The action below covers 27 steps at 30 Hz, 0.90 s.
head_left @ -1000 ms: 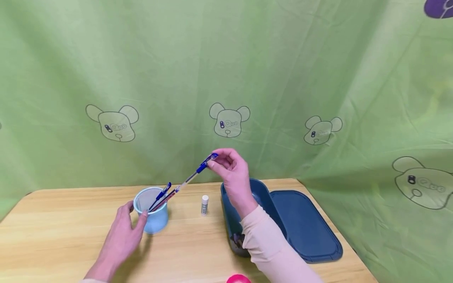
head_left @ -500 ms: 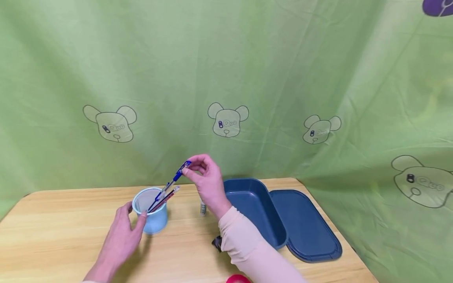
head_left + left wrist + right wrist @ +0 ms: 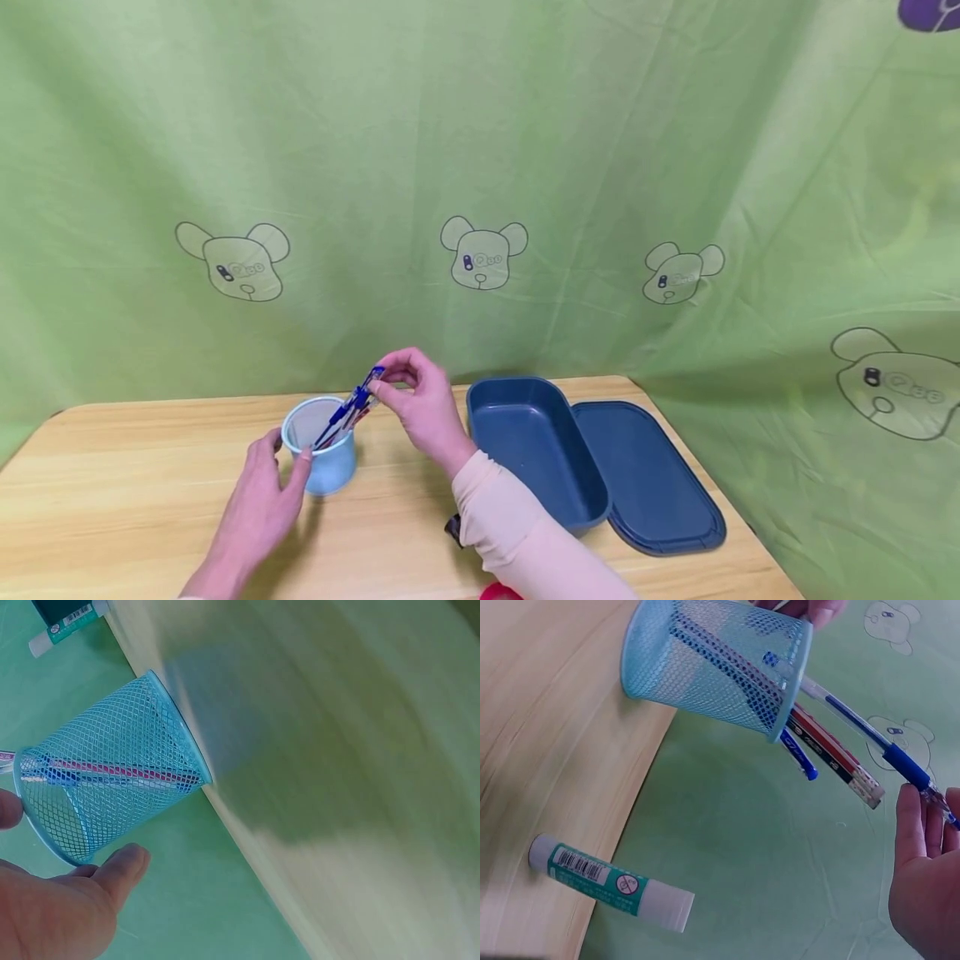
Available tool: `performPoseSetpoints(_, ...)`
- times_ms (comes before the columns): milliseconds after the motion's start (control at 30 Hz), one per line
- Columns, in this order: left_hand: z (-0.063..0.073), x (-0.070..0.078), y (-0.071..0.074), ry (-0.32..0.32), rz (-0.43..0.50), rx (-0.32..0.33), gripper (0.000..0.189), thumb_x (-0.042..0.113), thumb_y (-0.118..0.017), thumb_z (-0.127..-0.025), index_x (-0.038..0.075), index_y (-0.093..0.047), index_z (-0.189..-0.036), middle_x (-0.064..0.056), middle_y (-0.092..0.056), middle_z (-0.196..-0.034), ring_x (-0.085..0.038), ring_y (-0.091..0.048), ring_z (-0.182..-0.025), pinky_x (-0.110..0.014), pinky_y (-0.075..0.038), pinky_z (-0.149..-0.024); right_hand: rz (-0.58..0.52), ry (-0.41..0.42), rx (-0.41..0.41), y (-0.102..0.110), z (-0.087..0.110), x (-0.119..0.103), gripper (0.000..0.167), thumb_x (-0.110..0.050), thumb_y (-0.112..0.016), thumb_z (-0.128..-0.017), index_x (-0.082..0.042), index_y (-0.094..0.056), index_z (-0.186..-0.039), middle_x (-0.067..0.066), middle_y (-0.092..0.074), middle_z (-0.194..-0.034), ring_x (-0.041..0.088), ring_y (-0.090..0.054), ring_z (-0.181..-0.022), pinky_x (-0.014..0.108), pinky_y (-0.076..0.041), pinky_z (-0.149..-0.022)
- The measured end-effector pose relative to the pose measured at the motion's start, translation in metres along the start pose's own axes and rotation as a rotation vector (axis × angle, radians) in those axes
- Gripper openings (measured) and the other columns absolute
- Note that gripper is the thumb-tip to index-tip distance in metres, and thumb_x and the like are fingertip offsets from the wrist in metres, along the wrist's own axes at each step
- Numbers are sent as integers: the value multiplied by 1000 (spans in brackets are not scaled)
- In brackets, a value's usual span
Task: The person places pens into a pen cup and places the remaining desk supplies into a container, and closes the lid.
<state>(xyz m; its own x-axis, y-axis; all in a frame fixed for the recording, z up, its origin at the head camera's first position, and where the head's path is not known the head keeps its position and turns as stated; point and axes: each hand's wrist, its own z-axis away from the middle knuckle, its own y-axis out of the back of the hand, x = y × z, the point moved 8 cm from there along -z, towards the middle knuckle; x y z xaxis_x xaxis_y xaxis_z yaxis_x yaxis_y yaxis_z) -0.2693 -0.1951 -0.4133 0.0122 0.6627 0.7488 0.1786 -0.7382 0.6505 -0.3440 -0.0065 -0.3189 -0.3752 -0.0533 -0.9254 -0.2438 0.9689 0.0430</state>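
A light blue mesh pen cup (image 3: 331,471) stands upright on the wooden table. My left hand (image 3: 255,500) grips it near the rim, thumb on one side and fingers on the other. With thumb and fingertips, my right hand (image 3: 423,408) pinches a clear pen with a blue grip (image 3: 851,720) at its capped end. That pen slants down, its lower end inside the cup's mouth. Two pencils (image 3: 840,754) with white ends and another blue pen (image 3: 800,756) lean in the cup, showing through the mesh in the left wrist view.
A glue stick (image 3: 607,881) stands near the cup, hidden behind my right hand in the head view. To the right are a dark blue box (image 3: 525,467) and its flat lid (image 3: 652,475). A black object (image 3: 453,530) and a red round thing (image 3: 501,592) lie by my right sleeve.
My right hand has moved left and down with the pen, bringing its lower end into the cup. My left hand stays at the cup.
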Motion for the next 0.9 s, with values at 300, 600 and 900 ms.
performPoseSetpoints(300,1,0,0,-5,8,5,75,46,-37,-105,-10,-17,-150,-35,-24,-149,-52,-34,-130,-66,-32,-103,113,12,-45,-15,9,5,21,3,-73,-84,-1,-64,-103,7,-67,-95,19,-65,-89,27,-56,-79)
performPoseSetpoints(600,1,0,0,12,29,-6,74,45,-38,-105,-9,-15,-150,-34,-23,-150,-52,-36,-130,-65,-33,-104,114,20,-95,-25,15,9,19,7,-71,-85,-3,-64,-99,2,-64,-91,13,-64,-85,27,-59,-75)
performPoseSetpoints(900,0,-1,-1,11,29,-5,75,45,-38,-105,-10,-16,-150,-34,-23,-150,-52,-37,-129,-65,-34,-104,151,44,-109,-26,15,8,18,6,-71,-86,-1,-64,-100,6,-65,-95,21,-65,-91,25,-58,-77)
